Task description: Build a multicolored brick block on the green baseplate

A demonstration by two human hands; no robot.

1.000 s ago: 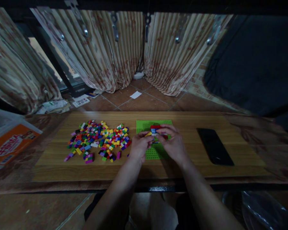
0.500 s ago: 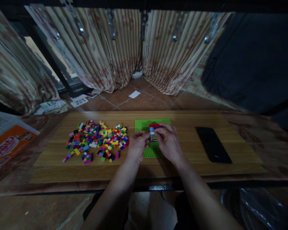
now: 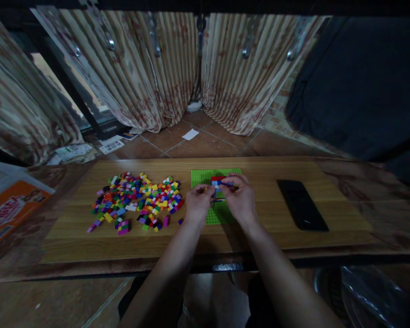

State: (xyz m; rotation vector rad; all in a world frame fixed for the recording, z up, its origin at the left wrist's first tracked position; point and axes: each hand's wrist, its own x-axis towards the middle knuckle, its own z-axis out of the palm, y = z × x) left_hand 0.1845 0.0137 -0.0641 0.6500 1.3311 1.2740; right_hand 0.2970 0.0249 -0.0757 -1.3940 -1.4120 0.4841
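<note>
Between bricks point(image 3: 157, 199) and phone point(image 3: 302, 205): left hand point(image 3: 198, 204), right hand point(image 3: 242, 198) (both pinched at half-hidden model point(image 3: 217, 179))

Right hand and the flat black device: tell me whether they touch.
Apart. The head view shows a strip of bare wooden board between the right hand and the flat black device.

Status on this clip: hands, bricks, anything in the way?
Left hand and right hand at brick stack, over green baseplate; grip unclear. Loose bricks to the left. Hands partly hide stack; no other obstruction seen.
</note>
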